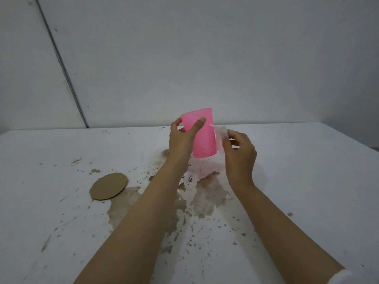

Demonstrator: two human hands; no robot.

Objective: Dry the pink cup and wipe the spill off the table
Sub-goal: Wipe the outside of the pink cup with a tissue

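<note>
Cup: a pink cup is held upside down above the table, its rim pointing down and tilted slightly, over the middle of the spill.
Left hand: the left hand wraps the cup's wall, thumb across the front, fingers behind.
Right hand: the right hand pinches a thin white tissue against the cup's right side.
Handling: the cup looks like light, stiff plastic, likely slick while wet; a grip around the mid-wall, as here, seems the safest hold.
Tissue: soft and flimsy, apt to tear once soaked.
Look: translucent pink, plain-walled, flecked with dark specks near the rim.
Spill: brown, patchy wet stains and scattered specks spread across the white table, reaching a round cardboard disc at the left.
Progress: drying appears under way; the spill looks unwiped.
</note>
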